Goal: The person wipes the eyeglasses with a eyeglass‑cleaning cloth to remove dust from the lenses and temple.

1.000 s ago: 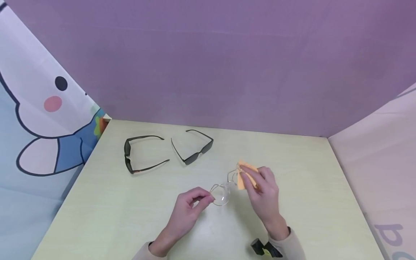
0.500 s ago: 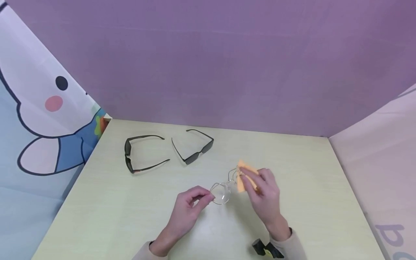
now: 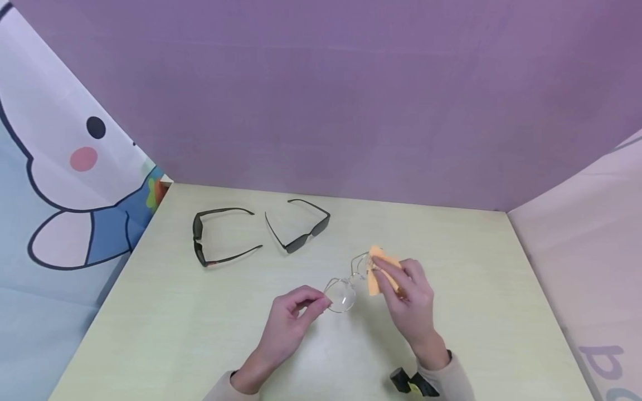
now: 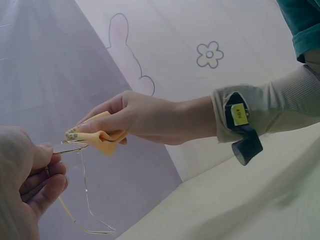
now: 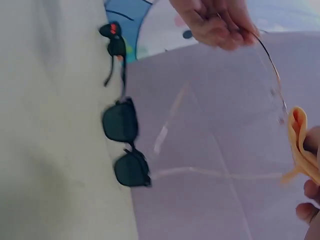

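Note:
A pair of thin gold-rimmed eyeglasses [image 3: 342,296] is held above the table between both hands. My left hand [image 3: 292,319] pinches the rim at the left lens between thumb and fingers. With an orange cloth [image 3: 375,285], my right hand [image 3: 412,303] grips the other lens, which the folded cloth mostly covers. The left wrist view shows the cloth [image 4: 104,142] wrapped at the far lens, with the temples hanging below. In the right wrist view the left fingers [image 5: 220,35] hold one end of the frame and the cloth [image 5: 300,145] the other.
Two pairs of dark sunglasses lie unfolded at the table's back left: one pair [image 3: 198,240] at the far left, another pair [image 3: 307,235] beside it. The pale table [image 3: 481,289] meets a purple backdrop [image 3: 341,111] behind and printed cloth walls [image 3: 75,184] at the sides.
The eyeglasses have tilted slightly, the left lens shifting a little up in the head view. The right hand and cloth have moved slightly; the left hand's grip is unchanged.

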`<state>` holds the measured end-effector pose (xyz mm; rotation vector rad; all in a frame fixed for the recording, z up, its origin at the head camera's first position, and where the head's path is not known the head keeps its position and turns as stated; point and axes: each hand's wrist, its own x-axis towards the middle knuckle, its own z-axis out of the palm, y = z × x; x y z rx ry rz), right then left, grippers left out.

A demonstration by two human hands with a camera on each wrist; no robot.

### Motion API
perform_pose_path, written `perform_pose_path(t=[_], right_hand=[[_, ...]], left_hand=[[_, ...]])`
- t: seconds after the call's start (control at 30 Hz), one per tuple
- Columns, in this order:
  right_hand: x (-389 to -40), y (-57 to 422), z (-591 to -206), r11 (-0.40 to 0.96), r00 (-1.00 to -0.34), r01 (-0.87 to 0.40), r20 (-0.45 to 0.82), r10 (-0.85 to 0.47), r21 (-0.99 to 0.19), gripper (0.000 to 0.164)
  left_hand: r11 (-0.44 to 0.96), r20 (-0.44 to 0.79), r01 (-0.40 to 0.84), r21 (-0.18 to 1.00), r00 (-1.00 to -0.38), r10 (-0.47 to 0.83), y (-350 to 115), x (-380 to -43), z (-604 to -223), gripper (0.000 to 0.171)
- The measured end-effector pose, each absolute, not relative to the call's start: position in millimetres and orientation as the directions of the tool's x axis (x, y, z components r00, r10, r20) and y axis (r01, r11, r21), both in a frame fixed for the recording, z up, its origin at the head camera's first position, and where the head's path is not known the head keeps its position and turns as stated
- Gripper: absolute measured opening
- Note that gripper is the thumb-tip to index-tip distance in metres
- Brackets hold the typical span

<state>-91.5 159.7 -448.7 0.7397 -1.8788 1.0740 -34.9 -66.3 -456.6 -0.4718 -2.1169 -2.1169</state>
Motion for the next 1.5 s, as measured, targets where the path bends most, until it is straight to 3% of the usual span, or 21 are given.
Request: perform_pose_path(t=[0.2, 0.47, 0.7, 1.0, 1.27, 1.5], right_hand=[[-86.2, 151.6, -453.0, 0.395, -0.41, -0.863, 0.894, -0.18, -0.316, 0.026], [-92.3, 162.1, -451.1, 0.466, -0.503, -0.77, 0.864, -0.022, -0.436, 0.038], [-82.3, 151.6, -459.6, 0.372, -0.458, -0.849, 0.875, -0.159, -0.376, 0.026], [-90.6, 163.6, -455.1, 0.419, -0.54, -0.764, 0.842, 0.001, -0.49, 0.04], [-79.8, 150.9, -461.1, 0.354, -0.471, -0.841, 0.875, -0.107, -0.409, 0.026], [-85.4, 159.9, -455.1, 0.411, -0.514, -0.78, 0.858, 0.012, -0.472, 0.039]], left_hand=[[-0.034, 0.298, 0.296, 0.954, -0.945, 0.136, -66.4, -35.2, -456.0, 0.005], [-0.049, 0.313, 0.309, 0.95, -0.94, 0.135, -67.1, -34.6, -457.9, 0.006], [-0.042, 0.27, 0.267, 0.963, -0.953, 0.137, -67.9, -35.4, -457.7, 0.005], [-0.043, 0.242, 0.238, 0.97, -0.961, 0.134, -69.0, -34.3, -456.2, 0.005], [-0.052, 0.214, 0.209, 0.976, -0.968, 0.128, -69.6, -35.1, -455.5, 0.005], [-0.059, 0.225, 0.219, 0.974, -0.966, 0.127, -70.0, -34.3, -455.6, 0.005]])
